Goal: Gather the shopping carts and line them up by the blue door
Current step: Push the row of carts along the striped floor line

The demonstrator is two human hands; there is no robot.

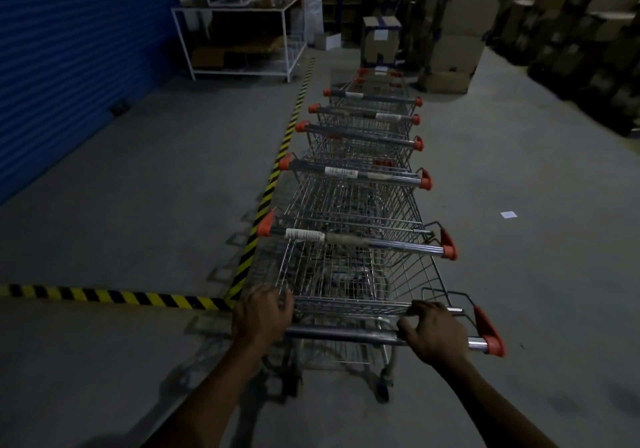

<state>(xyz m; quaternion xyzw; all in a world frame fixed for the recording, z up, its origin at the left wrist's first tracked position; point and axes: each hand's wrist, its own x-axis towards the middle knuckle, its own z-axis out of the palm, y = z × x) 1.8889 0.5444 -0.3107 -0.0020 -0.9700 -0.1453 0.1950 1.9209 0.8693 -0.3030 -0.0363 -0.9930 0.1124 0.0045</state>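
Head view, and we're at the back of the train: left grip (260,312) wrapped over the near cart handle (346,335) at its left end, right grip (437,334) curled round the same bar near the orange end cap (493,342). Ahead, the shopping carts (356,184) are nested nose to tail, at least 6 handles showing, running along the yellow-black floor tape (273,173). The blue door (69,66) stands to the left, apart from the row across the concrete floor (156,187). Gathering looks mostly done; this rear cart seems tucked in. Left to settle: whether any strays sit out of shot, and squaring up a slightly crooked line.
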